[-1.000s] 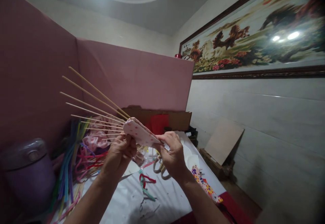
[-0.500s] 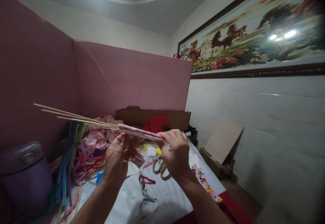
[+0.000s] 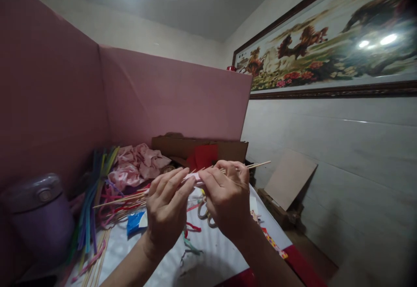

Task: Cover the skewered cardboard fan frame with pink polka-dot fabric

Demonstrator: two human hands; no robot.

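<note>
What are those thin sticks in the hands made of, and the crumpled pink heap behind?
Sticks: probably bamboo or wood, pale tan, matte, thin and straight. Pink heap: looks like satin cloth, judging by soft folds and a slight sheen.

Pinks, purple and bright scraps on a white counter [image 3: 211, 256]
Pale tan skewers [image 3: 259, 164], a pale pink strip [image 3: 192, 177], a dusty pink partition [image 3: 163, 100], shiny pink cloth [image 3: 137, 165], a purple pot [image 3: 35, 217], a blue packet [image 3: 135, 222], red sheets [image 3: 203, 154] in a brown box [image 3: 228, 150].
</note>
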